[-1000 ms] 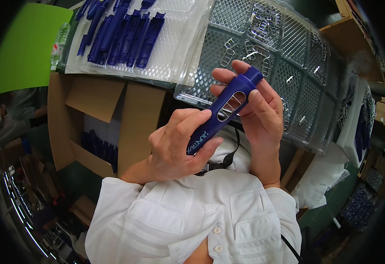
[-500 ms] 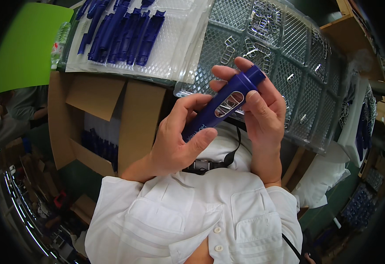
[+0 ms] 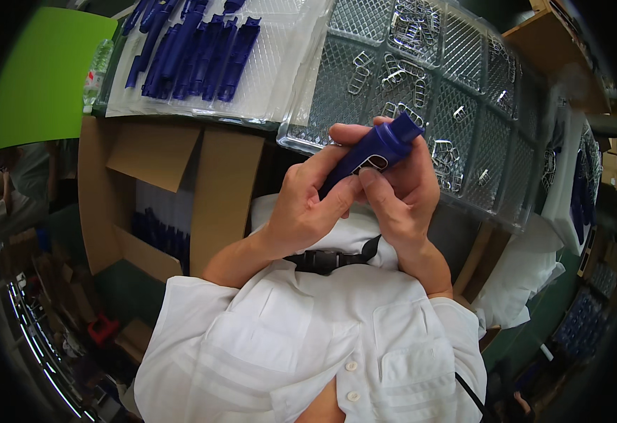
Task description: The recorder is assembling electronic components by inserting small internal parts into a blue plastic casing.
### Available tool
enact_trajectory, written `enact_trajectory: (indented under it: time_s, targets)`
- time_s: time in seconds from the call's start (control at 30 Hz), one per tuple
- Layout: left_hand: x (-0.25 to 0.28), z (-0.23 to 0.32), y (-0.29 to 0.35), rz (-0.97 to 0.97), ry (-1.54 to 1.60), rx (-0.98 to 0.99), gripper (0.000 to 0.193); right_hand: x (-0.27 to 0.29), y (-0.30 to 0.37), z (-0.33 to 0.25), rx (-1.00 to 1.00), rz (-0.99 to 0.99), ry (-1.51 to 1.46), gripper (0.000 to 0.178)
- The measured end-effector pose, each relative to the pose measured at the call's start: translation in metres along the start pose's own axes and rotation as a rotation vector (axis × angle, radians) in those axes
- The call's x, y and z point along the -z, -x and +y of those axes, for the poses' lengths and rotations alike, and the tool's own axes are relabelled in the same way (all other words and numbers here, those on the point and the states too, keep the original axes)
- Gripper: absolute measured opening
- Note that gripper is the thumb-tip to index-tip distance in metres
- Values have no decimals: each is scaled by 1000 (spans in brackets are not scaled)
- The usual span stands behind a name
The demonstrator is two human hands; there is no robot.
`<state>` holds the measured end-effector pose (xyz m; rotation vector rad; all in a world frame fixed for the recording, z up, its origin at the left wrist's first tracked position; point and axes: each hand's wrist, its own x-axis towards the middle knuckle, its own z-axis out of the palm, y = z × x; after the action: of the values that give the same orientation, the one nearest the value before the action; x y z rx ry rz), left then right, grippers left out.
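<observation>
Between my two hands is a dark blue plastic tubular housing [image 3: 386,144], tilted with its narrower end up and to the right. A silver oval frame [image 3: 372,163] with several openings sits on its upper face. My left hand [image 3: 308,201] is closed round the lower part, thumb along the near side. My right hand [image 3: 404,197] grips the upper part from the right, its thumb pressed on the silver frame. Both thumbs meet near that frame and cover part of it. The housing's lower end is hidden in my left hand.
A clear compartment tray [image 3: 456,106] with silver frames lies ahead. At the far left, several blue housings [image 3: 213,60] rest on a clear ribbed sheet. An open cardboard box [image 3: 97,190] with blue parts stands at the left. A plastic bottle [image 3: 97,74] stands beside a green panel [image 3: 40,77].
Both hands have drawn closer together on the housing. My right thumb has moved down onto the silver frame, and my left thumb has come up towards it.
</observation>
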<state>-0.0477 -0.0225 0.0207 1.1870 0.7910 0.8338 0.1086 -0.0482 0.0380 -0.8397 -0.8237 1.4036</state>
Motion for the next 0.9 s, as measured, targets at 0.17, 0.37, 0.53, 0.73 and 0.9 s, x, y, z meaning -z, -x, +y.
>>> enact_trajectory:
  time_s: [0.17, 0.37, 0.53, 0.73, 0.9]
  targets:
    - [-2, -7, -2, 20, 47, -17, 28, -8, 0, 5, 90, 105, 193, 48]
    - [-1, -13, -14, 48, 186, -2, 26, -9, -7, 12, 153, 152, 327, 44]
    - [-4, -14, -20, 77, 76, 5, 25, 1, -17, 17, 212, 129, 308, 43]
    - [1, 5, -19, -68, 366, 275, 31, 15, 11, -3, -33, 17, -102, 38]
    - [-6, 12, -22, -240, 422, 341, 36, 25, 26, -9, 264, 17, 250, 28]
